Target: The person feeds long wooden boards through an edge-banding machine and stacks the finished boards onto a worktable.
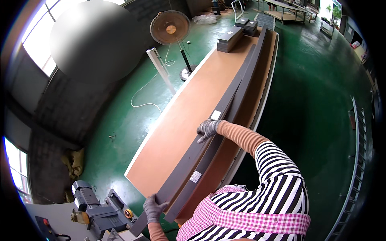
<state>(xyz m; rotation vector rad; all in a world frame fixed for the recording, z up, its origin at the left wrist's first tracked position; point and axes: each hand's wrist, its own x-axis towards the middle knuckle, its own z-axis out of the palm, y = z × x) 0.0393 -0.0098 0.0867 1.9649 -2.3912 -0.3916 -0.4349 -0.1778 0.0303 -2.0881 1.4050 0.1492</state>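
Observation:
Two long dark-grey boards lie lengthwise on a brown-topped table, side by side and slightly angled to each other. My left hand, in a grey glove, grips the near part of the left board, thumb over its top. Further up the same board, my right hand, gloved too, has its fingers curled over the left edge. A white label shows just beyond the right hand. The right board carries a printed label; neither hand holds it. The left board's near end reaches the machine.
A machine with a grey motor stands at the lower left. Stacked short grey boards rest on the table's far end. Left of the table are a standing fan, a white post and a cable. A ladder-like metal frame lies far right.

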